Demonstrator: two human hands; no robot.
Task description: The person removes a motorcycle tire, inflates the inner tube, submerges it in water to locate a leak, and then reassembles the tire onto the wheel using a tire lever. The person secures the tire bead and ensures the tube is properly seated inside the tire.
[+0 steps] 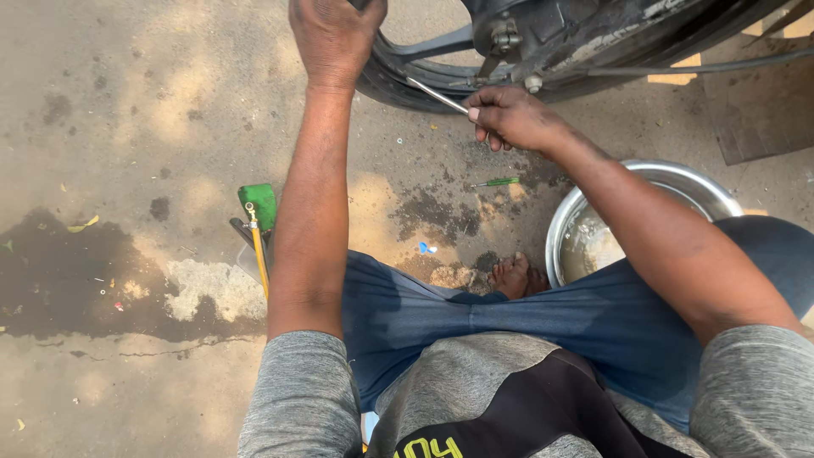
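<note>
— Both hands are up at the far edge of the ground, at the motorcycle wheel (407,72). Where exactly is each?

— Left hand (335,38) sits on top of the black tyre, fingers curled over it and closed on something dark that runs out of view at the top edge; what it is, I cannot tell. Right hand (513,119) is just below the hub, fingers pinched shut around a thin metal rod (437,95) that slants up and to the left toward the rim.

— And the hub itself?

— Dark, greasy metal, with a bolt (533,83) showing just above the right knuckles and a cable (695,66) running off toward the right edge.

— What lies on the ground nearer the person?

— A green-handled screwdriver (498,181) lies flat on an oil-stained patch, just below the right hand and apart from it. A steel bowl (678,178) with cloudy liquid stands under the right forearm, touching the blue trouser leg. A bare foot (515,276) shows just left of the bowl.

— Anything by the left arm?

— A green tool with a yellow hose (257,222) lies just left of the left forearm, beside a large dark wet stain (68,280) that spreads toward the left edge of the concrete.
</note>
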